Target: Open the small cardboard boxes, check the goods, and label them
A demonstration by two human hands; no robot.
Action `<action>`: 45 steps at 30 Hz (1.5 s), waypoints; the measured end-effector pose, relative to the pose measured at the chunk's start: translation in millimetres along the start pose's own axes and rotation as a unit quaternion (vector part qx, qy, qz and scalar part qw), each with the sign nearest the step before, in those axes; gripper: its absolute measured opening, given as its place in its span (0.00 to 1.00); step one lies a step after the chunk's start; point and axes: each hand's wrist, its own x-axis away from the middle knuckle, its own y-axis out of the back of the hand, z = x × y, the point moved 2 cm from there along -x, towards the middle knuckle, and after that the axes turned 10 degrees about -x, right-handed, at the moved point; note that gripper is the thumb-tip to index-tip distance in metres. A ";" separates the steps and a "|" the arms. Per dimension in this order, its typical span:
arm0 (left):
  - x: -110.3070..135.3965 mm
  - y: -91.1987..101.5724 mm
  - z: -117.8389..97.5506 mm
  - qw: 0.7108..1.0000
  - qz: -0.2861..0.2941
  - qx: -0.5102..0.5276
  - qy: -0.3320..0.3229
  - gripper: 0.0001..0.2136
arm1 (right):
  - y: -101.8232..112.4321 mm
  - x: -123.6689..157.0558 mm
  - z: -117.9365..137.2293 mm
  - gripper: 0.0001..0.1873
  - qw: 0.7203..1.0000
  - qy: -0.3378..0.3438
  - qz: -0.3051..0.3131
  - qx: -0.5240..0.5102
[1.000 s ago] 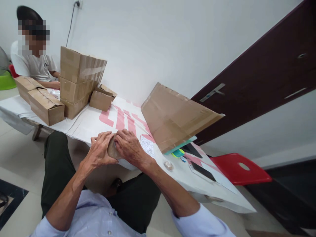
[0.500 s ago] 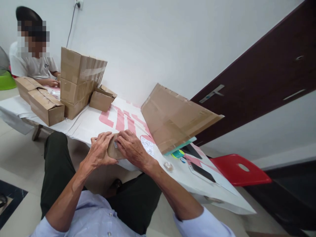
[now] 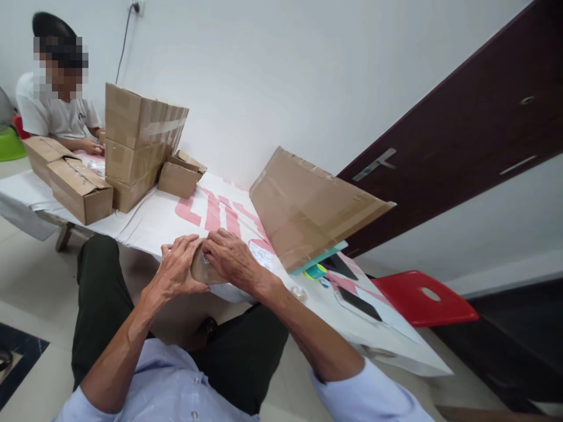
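Observation:
A small brown cardboard box [image 3: 203,271] rests at the near edge of the white table [image 3: 167,220], held between both my hands. My left hand [image 3: 177,268] wraps its left side with fingers curled over the top. From the right, my right hand [image 3: 229,258] presses on the box, fingers bent over its upper edge. Most of the box is hidden by my fingers.
A large flat cardboard box [image 3: 308,208] leans over a teal item [image 3: 315,271] to the right. Two phones [image 3: 358,303] and a small tape roll [image 3: 300,293] lie nearby. Stacked cartons [image 3: 136,143] stand at the far left, where another person [image 3: 57,111] sits. A red stool [image 3: 422,298] stands right.
My hands stay on the small box; the right fingers have shifted slightly along its top edge. The view has drifted a little.

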 end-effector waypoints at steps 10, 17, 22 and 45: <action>-1.4 -1.8 -1.0 1.000 0.009 0.003 0.000 0.51 | -8.6 -2.5 -2.8 0.10 0.998 0.029 0.032 0.047; -0.2 -1.8 0.8 1.000 0.002 -0.001 0.001 0.51 | -6.8 0.5 -1.7 0.08 0.998 0.038 0.012 0.044; -0.6 -2.0 1.7 1.000 0.002 -0.002 -0.002 0.50 | -2.5 -0.7 -4.7 0.04 1.000 0.015 0.009 0.015; 1.0 0.7 5.6 1.000 0.001 -0.008 0.006 0.48 | -6.0 5.5 -3.2 0.06 0.997 0.028 -0.026 -0.060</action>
